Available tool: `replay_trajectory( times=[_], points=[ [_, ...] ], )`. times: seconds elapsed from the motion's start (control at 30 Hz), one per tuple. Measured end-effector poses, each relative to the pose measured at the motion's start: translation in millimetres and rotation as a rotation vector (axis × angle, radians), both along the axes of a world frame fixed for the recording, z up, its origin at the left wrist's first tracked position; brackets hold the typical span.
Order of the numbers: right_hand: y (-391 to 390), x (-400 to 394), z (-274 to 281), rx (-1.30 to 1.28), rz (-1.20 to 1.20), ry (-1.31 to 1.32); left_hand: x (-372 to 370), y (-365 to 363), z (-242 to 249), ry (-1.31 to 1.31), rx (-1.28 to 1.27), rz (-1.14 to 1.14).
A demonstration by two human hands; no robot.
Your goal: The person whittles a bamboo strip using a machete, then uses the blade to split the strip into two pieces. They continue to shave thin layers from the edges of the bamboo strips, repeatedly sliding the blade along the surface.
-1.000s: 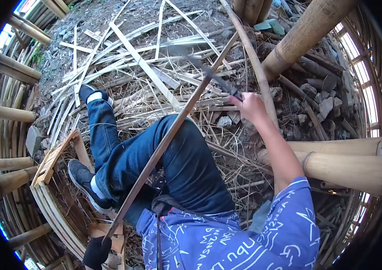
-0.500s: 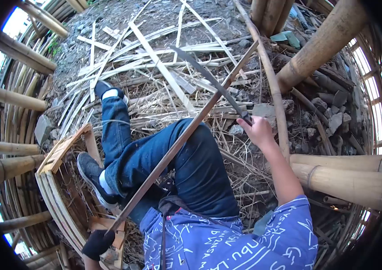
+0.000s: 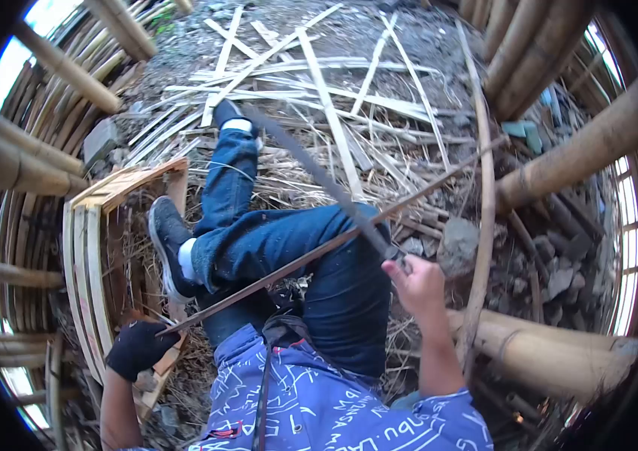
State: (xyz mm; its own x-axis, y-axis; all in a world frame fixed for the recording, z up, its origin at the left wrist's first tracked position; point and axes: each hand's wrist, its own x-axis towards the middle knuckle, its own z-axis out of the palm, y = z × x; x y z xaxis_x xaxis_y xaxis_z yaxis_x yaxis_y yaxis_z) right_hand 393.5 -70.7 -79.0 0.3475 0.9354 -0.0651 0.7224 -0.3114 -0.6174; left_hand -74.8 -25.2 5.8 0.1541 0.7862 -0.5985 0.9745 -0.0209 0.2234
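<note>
My left hand (image 3: pixel 138 348), in a black glove, is closed around the near end of a long brown bamboo strip (image 3: pixel 274 276). The strip slants up to the right across my bent leg (image 3: pixel 281 237). Bare, my right hand (image 3: pixel 418 286) grips the handle of a long, dark-bladed machete (image 3: pixel 307 165), thumb along the handle. Its blade points up and to the left, crossing over the strip near my knee. The blade is slightly smeared by motion.
Pale split bamboo strips (image 3: pixel 330 113) lie crisscrossed on the ground ahead. At left stands a wooden crate (image 3: pixel 82 255) beside my shoe. Thick bamboo poles (image 3: pixel 574 154) and a long thin pole (image 3: pixel 486 195) are at right, with rocks (image 3: pixel 460 248) and rubble. More bamboo poles line the left side.
My left hand has risen with its end of the bamboo strip, which now lies at a flatter slant. My right hand and the machete have come lower. The head view has shifted too.
</note>
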Motion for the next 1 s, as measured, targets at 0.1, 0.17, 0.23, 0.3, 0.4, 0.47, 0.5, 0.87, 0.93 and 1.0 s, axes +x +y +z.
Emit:
replay_trajectory(
  times=[0.1, 0.17, 0.23, 0.3, 0.4, 0.47, 0.5, 0.87, 0.93, 1.0],
  points=[
    [2.0, -41.7, 16.4, 0.079, 0.104, 0.043, -19.7, -2.1, -11.6, 0.004, -0.014, -0.107],
    [-4.0, -59.0, 18.2, 0.004, 0.145, 0.293, -21.0, -5.9, -12.2, -0.109, -0.194, -0.021],
    [-9.6, -76.2, 13.9, -0.065, 0.153, 0.741, -9.9, -12.3, -6.7, -0.291, -0.487, 0.188],
    [-16.4, -93.8, 7.0, -0.148, 0.169, 1.033, 4.2, -14.4, 1.4, -0.195, -0.555, 0.183],
    [-24.3, -119.5, -1.8, -0.209, 0.207, 1.214, 8.4, -15.3, 5.1, -0.182, -0.331, 0.050],
    [-28.3, -129.2, -10.0, -0.285, 0.200, 1.246, 5.0, -8.0, 9.3, -0.189, -0.195, -0.037],
    [-28.7, -131.9, -11.3, -0.319, 0.198, 1.260, 4.3, -2.5, 14.0, -0.184, -0.057, -0.115],
    [-28.5, -109.8, -5.2, -0.245, 0.110, 1.184, -30.2, 34.2, 62.4, 0.092, 0.855, -0.263],
    [-26.9, -105.8, -7.8, -0.250, 0.045, 1.197, -43.4, 32.2, 52.3, 0.122, 1.030, -0.158],
    [-25.1, -98.3, -7.2, -0.233, 0.035, 1.173, -58.3, 23.7, 47.8, 0.175, 1.085, -0.075]
  ],
)
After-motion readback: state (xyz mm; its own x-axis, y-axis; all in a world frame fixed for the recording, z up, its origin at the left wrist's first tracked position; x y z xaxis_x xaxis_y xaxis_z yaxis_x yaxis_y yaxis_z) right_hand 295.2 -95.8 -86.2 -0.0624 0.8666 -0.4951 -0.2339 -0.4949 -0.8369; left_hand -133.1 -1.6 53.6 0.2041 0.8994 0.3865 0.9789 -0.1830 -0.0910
